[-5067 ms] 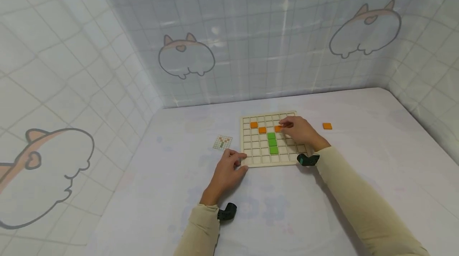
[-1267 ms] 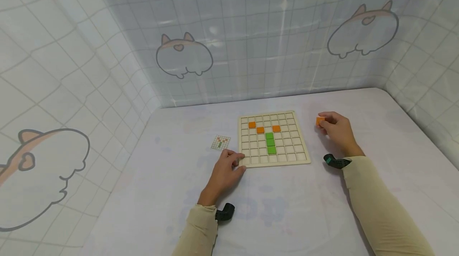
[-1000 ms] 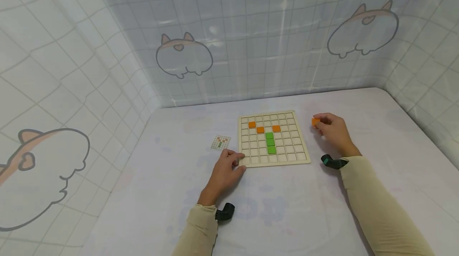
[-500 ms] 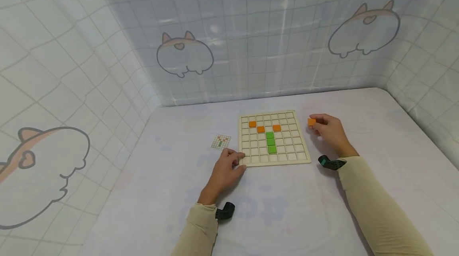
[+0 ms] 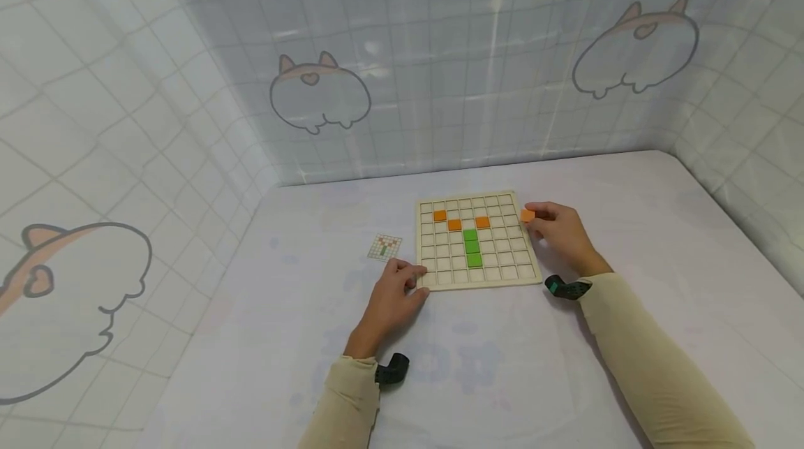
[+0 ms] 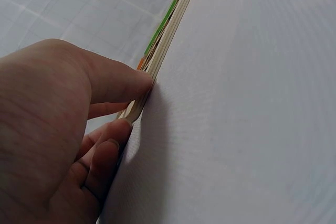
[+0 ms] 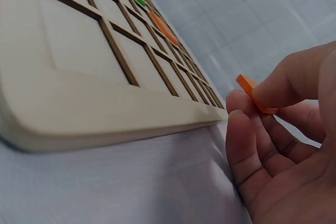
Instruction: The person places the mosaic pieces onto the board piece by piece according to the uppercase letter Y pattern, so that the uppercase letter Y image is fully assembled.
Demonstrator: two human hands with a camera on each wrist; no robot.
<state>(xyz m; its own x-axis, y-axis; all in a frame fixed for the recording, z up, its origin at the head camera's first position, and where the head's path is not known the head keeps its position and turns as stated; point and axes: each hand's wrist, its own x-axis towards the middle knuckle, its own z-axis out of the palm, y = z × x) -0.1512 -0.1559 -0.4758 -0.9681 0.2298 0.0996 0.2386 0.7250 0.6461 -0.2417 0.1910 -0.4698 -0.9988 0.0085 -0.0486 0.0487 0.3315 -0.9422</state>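
A square wooden grid board (image 5: 496, 285) lies flat on the table. My left hand (image 5: 389, 302) holds its near left corner, thumb at the front edge and fingers at the left side. Between thumb and fingertips, my right hand (image 5: 562, 234) pinches an orange square tile (image 5: 527, 215), just over the board's right rim. The right wrist view shows that orange tile (image 7: 245, 84) tilted, above the table. Set in the board's cells are three green tiles (image 5: 472, 246) in a column and three orange tiles (image 5: 482, 223) above them.
A small printed pattern card (image 5: 384, 246) lies left of the board, with a grid of orange and green squares. White cloth (image 5: 452, 379) covers the table. Tile-patterned curtains (image 5: 433, 86) stand behind it and at both sides.
Earlier my right hand was at an orange tile on the board; it then picked up the loose orange tile on the right and carried it leftward to the board's rim. My left hand stays put.
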